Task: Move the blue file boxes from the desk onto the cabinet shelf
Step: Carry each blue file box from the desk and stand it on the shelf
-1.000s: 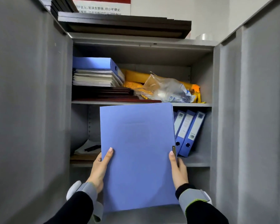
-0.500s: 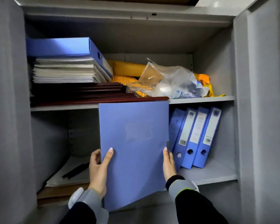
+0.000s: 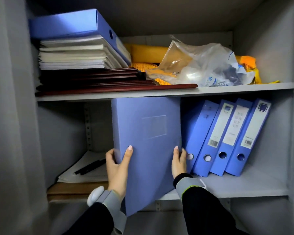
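Observation:
I hold a blue file box upright, broad face toward me, partly inside the lower cabinet shelf. Its top edge sits just under the upper shelf board, and its bottom corner hangs below the lower shelf's front edge. My left hand grips its left edge, thumb on the face. My right hand holds its right edge. Several blue binders lean to the right directly beside the box. Another blue file box lies flat on a paper stack on the upper shelf.
Left part of the lower shelf holds white papers with black pens on brown folders. The upper shelf carries dark red folders, a clear plastic bag and yellow items. Grey cabinet walls close in on both sides.
The view has closed in on the cabinet. The file box has gone forward and up into the lower shelf opening, next to the leaning binders. Both hands keep their grip on its edges.

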`<state>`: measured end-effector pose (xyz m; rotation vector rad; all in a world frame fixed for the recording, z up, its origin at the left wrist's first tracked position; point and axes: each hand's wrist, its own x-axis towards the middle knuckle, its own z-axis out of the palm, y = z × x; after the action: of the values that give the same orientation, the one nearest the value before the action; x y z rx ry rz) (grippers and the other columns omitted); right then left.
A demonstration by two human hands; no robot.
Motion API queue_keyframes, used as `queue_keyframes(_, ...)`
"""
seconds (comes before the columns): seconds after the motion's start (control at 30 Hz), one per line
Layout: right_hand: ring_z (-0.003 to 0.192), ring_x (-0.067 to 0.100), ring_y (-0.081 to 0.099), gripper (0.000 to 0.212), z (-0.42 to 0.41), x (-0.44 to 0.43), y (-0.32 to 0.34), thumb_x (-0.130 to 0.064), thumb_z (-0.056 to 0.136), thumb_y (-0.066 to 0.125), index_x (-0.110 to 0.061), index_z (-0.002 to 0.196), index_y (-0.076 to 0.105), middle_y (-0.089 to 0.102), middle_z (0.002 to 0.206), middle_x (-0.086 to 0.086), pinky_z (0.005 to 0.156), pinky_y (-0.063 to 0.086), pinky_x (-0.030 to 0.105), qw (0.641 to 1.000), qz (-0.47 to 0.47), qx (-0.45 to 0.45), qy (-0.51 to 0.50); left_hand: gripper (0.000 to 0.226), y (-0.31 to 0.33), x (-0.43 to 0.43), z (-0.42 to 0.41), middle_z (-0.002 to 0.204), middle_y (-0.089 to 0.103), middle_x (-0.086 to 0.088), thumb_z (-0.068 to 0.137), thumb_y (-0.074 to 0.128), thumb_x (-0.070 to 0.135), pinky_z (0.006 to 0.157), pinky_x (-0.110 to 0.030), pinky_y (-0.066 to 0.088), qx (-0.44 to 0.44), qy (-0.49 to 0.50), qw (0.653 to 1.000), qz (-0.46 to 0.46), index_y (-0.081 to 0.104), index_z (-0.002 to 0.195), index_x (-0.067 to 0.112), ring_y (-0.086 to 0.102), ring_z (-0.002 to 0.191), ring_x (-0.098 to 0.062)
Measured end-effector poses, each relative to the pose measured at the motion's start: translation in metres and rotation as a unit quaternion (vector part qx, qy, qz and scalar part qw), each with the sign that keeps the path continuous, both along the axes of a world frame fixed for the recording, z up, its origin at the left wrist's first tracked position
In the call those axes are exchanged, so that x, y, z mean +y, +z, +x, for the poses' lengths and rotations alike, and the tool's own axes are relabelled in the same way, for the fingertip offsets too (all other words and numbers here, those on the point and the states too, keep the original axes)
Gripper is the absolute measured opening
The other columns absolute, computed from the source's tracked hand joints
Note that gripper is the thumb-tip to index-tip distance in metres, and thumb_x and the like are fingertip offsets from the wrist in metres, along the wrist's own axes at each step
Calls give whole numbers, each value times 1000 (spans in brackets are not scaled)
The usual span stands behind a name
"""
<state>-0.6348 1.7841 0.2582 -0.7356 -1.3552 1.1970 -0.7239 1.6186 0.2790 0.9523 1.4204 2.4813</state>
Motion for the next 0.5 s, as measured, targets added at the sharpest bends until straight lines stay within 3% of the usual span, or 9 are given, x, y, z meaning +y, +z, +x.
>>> queue_keyframes(0.07, 137, 25, 26, 56, -10, 3, 2, -36, 95, 37, -15, 143, 18, 25, 151, 11, 112, 19, 32, 998, 43, -54, 13, 60, -6, 6, -1, 114, 62, 4, 57, 72, 58, 82, -33, 52, 7, 18, 1000, -17, 48, 106, 35, 62, 98, -13)
queue_keyframes(0.2, 143, 19, 9, 57, -22, 5, -2, -41, 95, 34, -28, 145, 8, 8, 156, 4, 116, 7, 34, 990, 55, -114, 67, 61, -5, 10, -11, 120, 62, 10, 63, 75, 56, 91, -39, 52, 47, 0, 998, -50, 44, 114, 47, 63, 106, -11)
queue_keyframes(0.4, 142, 15, 14, 50, -29, 9, -5, -36, 98, 27, -23, 145, 13, 15, 155, 0, 117, 8, 34, 987, 21, -73, 144, 70, -16, 35, 12, 124, 56, 25, 56, 78, 56, 89, -20, 46, 151, -54, 982, -98, 40, 115, 54, 56, 110, 9)
queue_keyframes(0.5, 140, 13, 20, 47, -22, 7, 1, -34, 99, 25, -24, 144, 17, 19, 154, -3, 117, 13, 33, 985, 34, -43, 161, 79, -15, 56, 21, 128, 55, 21, 56, 82, 50, 96, -32, 49, 151, -64, 980, -115, 38, 121, 49, 54, 116, 1)
